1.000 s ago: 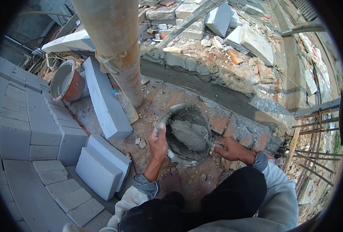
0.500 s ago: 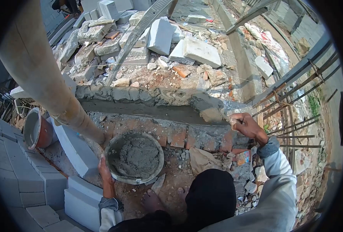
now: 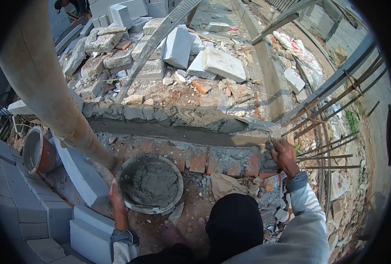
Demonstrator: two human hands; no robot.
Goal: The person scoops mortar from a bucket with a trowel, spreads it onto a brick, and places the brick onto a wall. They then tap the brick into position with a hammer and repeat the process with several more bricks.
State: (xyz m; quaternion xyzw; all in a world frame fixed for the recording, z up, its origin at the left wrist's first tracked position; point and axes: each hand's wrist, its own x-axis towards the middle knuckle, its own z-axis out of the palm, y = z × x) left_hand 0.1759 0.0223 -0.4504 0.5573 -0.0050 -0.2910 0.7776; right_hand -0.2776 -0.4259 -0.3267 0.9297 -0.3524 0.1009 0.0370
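While our left hand [image 3: 116, 199] grips the heavy mortar pan [image 3: 150, 184] by its stiff rim, our right hand [image 3: 283, 155], well apart, clamps the trowel [image 3: 253, 137] handle over wet, soft mortar.

Two hands show: the left hand [image 3: 116, 199] on the rim of the one mortar bucket [image 3: 149, 183], the right hand [image 3: 284, 155] near the fresh mortar bed [image 3: 178, 133], of which there is one, running left to right. A second, reddish bucket [image 3: 38, 151] sits at the far left, making two buckets. One thick pole [image 3: 50, 83] leans at the left. One bare foot [image 3: 170, 232] is clearly visible near the bottom. The grey blocks and rubble pieces are too many to count surely
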